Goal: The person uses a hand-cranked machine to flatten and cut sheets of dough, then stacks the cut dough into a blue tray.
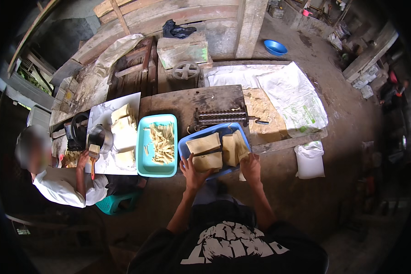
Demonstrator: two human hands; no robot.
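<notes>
Both hands grasp things at the blue tray: the left hand [192, 170] has its grip spread over a pale tan rectangular slab of dough [208, 161] at the tray's near edge, fingers pressed on the slab's left end, and the right hand [250, 165] pinches the lower edge of an upright tan slab [234, 148] at the tray's right side.

From where I stand, the long dark weathered wooden bench [205, 100] carries everything. On its far right lies a big white woven plastic sack [292, 98], spread flat. A white board [106, 160] on the left holds stacked pale dough squares [123, 130]. Beside it sits a turquoise rectangular plastic tray [144, 150] of cut pale strips [163, 142]. The blue rectangular plastic tray [186, 147] stands just right of that, with a third slab [203, 143] resting in it. Behind it is a dark metal roller cutter with a crank [221, 117].

At the left another person sits, one hand [83, 160] holding a small wooden-handled brush [93, 153].
</notes>
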